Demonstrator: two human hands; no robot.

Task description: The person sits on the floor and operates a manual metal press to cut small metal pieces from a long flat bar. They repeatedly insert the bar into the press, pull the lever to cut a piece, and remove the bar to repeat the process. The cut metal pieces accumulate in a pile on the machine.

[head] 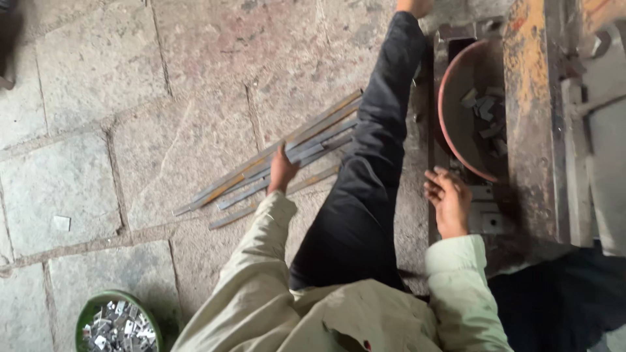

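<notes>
My left hand (282, 171) reaches down to a loose bundle of long flat metal strips (274, 160) lying slantwise on the stone floor; its fingers rest on the strips, and I cannot tell whether they grip one. My right hand (447, 199) hovers palm up, fingers curled and apart, holding nothing, just below a reddish round bowl (450, 124) with several small cut metal pieces. My leg in dark trousers (365, 189) stretches out between the two hands.
A rusty yellow-stained machine frame (531, 117) stands at the right with small square metal blocks (486, 218) at its base. A green bucket (85, 313) of small shiny metal pieces sits at the lower left. One small piece (61, 223) lies on the paving.
</notes>
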